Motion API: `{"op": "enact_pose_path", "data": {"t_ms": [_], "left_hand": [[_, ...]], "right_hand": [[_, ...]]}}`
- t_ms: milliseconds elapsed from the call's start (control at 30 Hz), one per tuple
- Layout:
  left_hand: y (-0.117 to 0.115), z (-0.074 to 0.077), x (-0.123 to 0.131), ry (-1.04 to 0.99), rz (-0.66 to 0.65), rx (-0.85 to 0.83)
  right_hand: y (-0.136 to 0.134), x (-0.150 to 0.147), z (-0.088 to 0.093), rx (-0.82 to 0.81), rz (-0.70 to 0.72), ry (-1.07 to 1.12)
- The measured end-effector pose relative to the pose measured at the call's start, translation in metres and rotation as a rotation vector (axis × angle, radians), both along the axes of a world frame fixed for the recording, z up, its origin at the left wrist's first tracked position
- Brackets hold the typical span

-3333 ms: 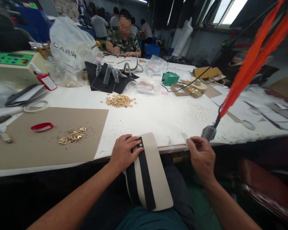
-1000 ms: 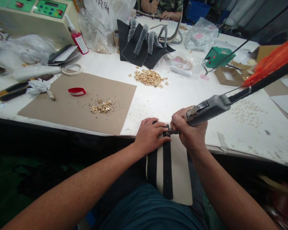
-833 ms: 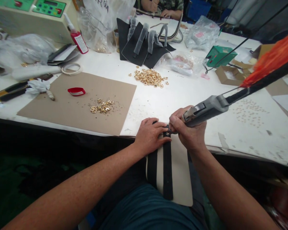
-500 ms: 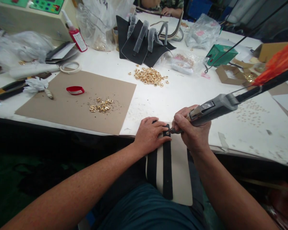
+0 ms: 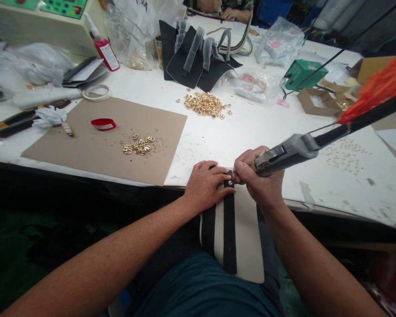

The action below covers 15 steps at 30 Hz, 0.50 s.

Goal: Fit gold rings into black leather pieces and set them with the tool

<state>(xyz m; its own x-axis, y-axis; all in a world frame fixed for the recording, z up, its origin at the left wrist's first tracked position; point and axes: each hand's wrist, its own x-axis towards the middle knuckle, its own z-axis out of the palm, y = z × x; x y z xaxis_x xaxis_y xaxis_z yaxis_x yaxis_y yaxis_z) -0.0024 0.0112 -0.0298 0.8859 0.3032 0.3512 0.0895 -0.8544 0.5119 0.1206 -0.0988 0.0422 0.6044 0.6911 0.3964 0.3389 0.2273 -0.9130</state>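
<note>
A beige panel with two dark straps lies over the table's front edge and my lap. My left hand rests on its upper part with the fingers spread, pressing on it beside the strap end. My right hand is wrapped round a grey powered screwdriver, held slanting. The tool's tip is close to a small round metal piece on the strap end; whether they touch is hard to tell.
Gold metal rings are heaped on the white table. Brown card at left bears gold buckles and a red loop. Black panels with wrapped handles lie behind. A person's hand shows at the top.
My right hand and the screwdriver have shifted slightly left and down. My left hand stays on the panel.
</note>
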Motion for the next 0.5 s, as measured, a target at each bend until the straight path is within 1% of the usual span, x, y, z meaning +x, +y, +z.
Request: {"op": "enact_pose_path", "data": {"t_ms": [100,200,300,500], "left_hand": [[-0.0003,0.0010,0.0004,0.008,0.008,0.010],[-0.0003,0.0005,0.0005,0.004,0.010,0.008],[0.0000,-0.0010,0.0008,-0.006,0.010,0.008],[0.0001,0.0015,0.0008,0.007,-0.001,-0.009]], "right_hand": [[0.0007,0.0023,0.0007,-0.021,0.075,0.008],[0.0014,0.0038,0.0006,-0.004,0.098,0.040],[0.0017,0.0025,-0.0001,0.001,0.094,0.042],[0.0038,-0.0019,-0.0015,-0.086,0.012,0.048]]}}
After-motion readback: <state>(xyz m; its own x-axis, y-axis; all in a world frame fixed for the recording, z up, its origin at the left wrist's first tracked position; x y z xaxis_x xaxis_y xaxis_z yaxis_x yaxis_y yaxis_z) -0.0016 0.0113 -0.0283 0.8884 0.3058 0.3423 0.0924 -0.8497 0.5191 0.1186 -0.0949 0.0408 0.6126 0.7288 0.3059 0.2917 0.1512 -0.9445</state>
